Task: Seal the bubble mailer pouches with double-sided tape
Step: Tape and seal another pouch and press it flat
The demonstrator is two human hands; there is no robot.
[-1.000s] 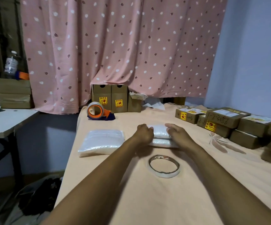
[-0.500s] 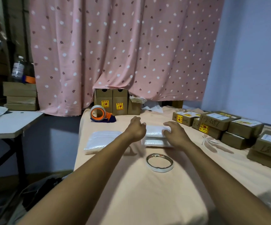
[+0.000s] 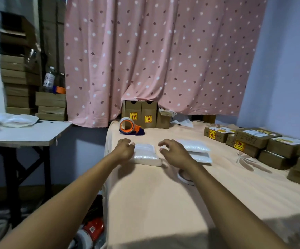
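Peach cloth covers the work table (image 3: 154, 203), with a pink dotted curtain (image 3: 163, 60) hanging behind it and a blue wall (image 3: 280, 69) on the right. Near the table's left edge lies a stack of bubble mailer pouches (image 3: 147, 156), white and flat. The left hand (image 3: 125, 150) rests against the stack's left side, fingers bent with the tips on the top pouch; whether it pinches the pouch or only touches it I cannot tell. The right hand (image 3: 174, 153) hovers just right of that stack, fingers loosely curled and spread, holding nothing. Beyond the right hand sit 2 more pouches (image 3: 198, 150), stacked. The roll of double-sided tape (image 3: 184, 179) lies flat on the cloth, partly hidden under the right forearm.

An orange tape dispenser (image 3: 128, 126) stands toward the back, in front of brown cartons (image 3: 142, 114) with yellow labels under the curtain. Labelled cardboard boxes (image 3: 253, 139) crowd the table's right side. To the left, a grey side table (image 3: 29, 135) carries loose white mailers (image 3: 20, 120), and a plastic bottle (image 3: 49, 79) stands on piled boxes behind it.
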